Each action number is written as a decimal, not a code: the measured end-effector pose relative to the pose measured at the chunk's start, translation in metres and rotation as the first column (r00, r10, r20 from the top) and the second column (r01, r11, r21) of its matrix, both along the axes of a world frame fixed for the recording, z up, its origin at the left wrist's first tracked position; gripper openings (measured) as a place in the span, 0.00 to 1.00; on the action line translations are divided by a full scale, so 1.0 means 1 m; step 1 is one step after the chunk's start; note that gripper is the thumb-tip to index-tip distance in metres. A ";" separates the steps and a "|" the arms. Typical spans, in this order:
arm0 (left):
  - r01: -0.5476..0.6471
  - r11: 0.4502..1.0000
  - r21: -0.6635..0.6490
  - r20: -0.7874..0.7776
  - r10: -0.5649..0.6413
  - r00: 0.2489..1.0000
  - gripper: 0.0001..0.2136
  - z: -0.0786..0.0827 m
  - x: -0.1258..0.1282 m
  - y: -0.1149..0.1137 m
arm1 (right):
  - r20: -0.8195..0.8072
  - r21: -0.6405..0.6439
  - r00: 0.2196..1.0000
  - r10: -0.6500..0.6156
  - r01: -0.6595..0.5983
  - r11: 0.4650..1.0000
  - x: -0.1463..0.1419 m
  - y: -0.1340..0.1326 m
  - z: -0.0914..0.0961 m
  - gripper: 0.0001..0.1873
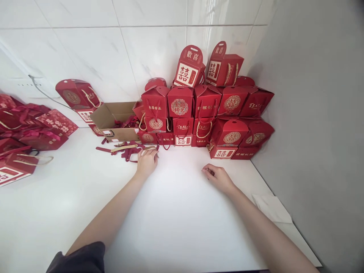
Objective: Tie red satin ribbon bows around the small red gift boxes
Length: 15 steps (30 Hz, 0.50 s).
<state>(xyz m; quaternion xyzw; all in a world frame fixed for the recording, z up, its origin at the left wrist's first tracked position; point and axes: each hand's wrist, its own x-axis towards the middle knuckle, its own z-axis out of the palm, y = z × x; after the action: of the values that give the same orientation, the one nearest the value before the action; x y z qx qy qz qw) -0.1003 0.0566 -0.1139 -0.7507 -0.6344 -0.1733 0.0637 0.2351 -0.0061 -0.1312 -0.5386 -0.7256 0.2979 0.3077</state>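
My left hand (146, 163) reaches to the right end of a small heap of dark red and gold ribbon strips (129, 153) on the white table. Its fingers are bent over the end of a ribbon (155, 148), and the fingertips are partly hidden. Further right, my right hand (218, 176) hovers at or just over the tabletop with its fingers curled in, and no object shows in it. Behind both hands rises a stack of red gift boxes (180, 106) with gold print and rope handles.
An open cardboard box (122, 134) with dark red ribbons inside stands left of the stack. More red boxes (42, 138) with ribbon bows sit at the far left. A white tissue (272, 208) lies by the right edge of the table (176, 220), beside a grey panel (318, 113).
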 end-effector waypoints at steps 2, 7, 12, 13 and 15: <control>-0.006 1.000 -0.015 0.001 0.006 1.000 0.18 0.000 -0.008 0.001 | -0.003 -0.010 1.000 -0.003 0.003 1.000 0.001 0.000 0.000 0.18; -0.022 0.998 -0.059 0.013 0.022 1.000 0.15 0.005 -0.028 0.000 | -0.009 -0.035 1.000 -0.001 0.000 0.999 0.003 -0.002 0.002 0.18; -0.028 0.997 -0.072 0.022 0.030 0.999 0.13 0.010 -0.038 0.002 | -0.006 -0.057 1.000 -0.002 0.002 0.998 0.003 -0.006 0.004 0.17; -0.024 0.997 -0.078 0.020 0.026 0.999 0.13 0.012 -0.040 0.004 | -0.005 -0.060 1.000 -0.003 0.003 0.998 0.003 -0.007 0.005 0.16; 0.001 0.994 -0.105 0.004 0.000 1.000 0.15 0.016 -0.045 0.008 | -0.003 -0.060 1.000 -0.008 0.008 0.998 0.002 -0.009 0.006 0.16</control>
<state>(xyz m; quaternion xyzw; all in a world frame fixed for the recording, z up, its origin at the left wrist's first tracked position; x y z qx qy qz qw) -0.1449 0.0644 -0.0974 -0.7527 -0.6426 -0.1411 0.0227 0.2367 -0.0150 -0.1252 -0.5500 -0.7136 0.3190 0.2941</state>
